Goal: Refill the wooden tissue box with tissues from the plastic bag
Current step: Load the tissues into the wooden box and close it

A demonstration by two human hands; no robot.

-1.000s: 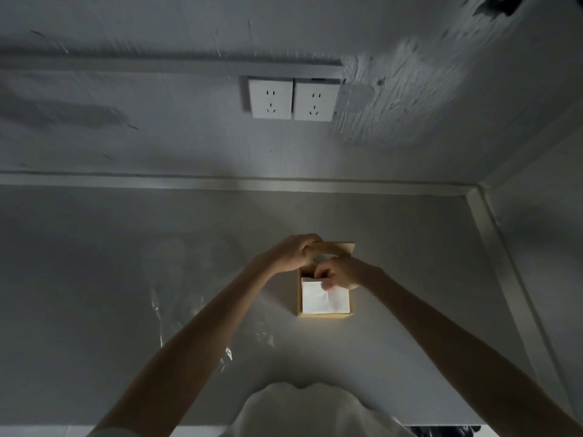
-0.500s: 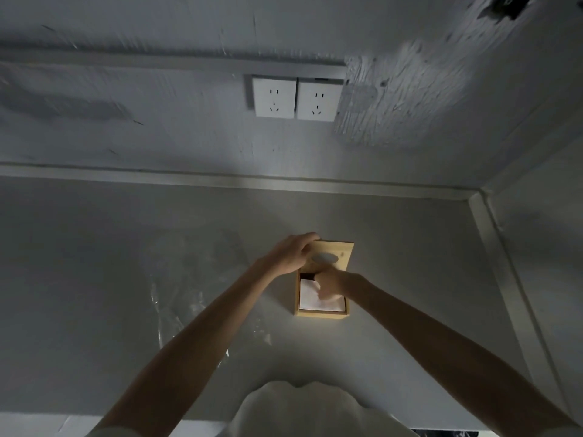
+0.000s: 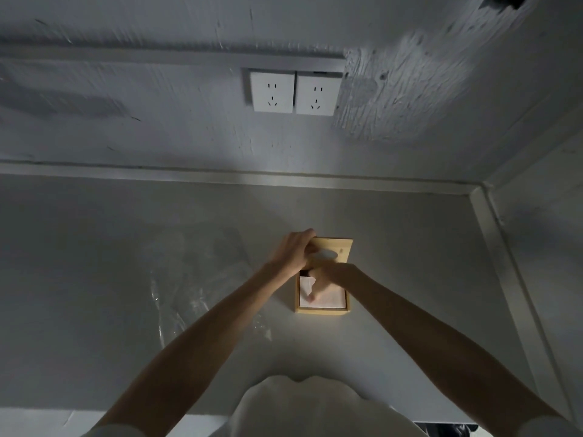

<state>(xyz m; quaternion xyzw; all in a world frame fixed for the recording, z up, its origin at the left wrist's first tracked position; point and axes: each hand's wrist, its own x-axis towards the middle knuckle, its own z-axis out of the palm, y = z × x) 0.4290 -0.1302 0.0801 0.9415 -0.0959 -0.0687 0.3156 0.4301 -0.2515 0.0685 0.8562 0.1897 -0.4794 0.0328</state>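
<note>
A small wooden tissue box (image 3: 321, 311) stands on the grey counter, right of centre. Its lid (image 3: 342, 251), with an oval slot, is tipped up at the far side, and my left hand (image 3: 293, 249) grips the lid's left edge. White tissues (image 3: 331, 299) fill the box. My right hand (image 3: 321, 280) reaches down into the box, fingers pinching the top tissue, whose corner is lifted at the left. A clear plastic bag (image 3: 195, 279) lies flat and crumpled on the counter to the left of the box.
The grey counter (image 3: 94, 279) meets a wall behind with two white sockets (image 3: 295, 93). A side wall and raised edge (image 3: 504, 263) close the right. My white shirt shows at the bottom.
My right hand has moved deeper into the box, from the far edge onto the tissues, and now pinches the top sheet. The lid has come more upright in my left hand.
</note>
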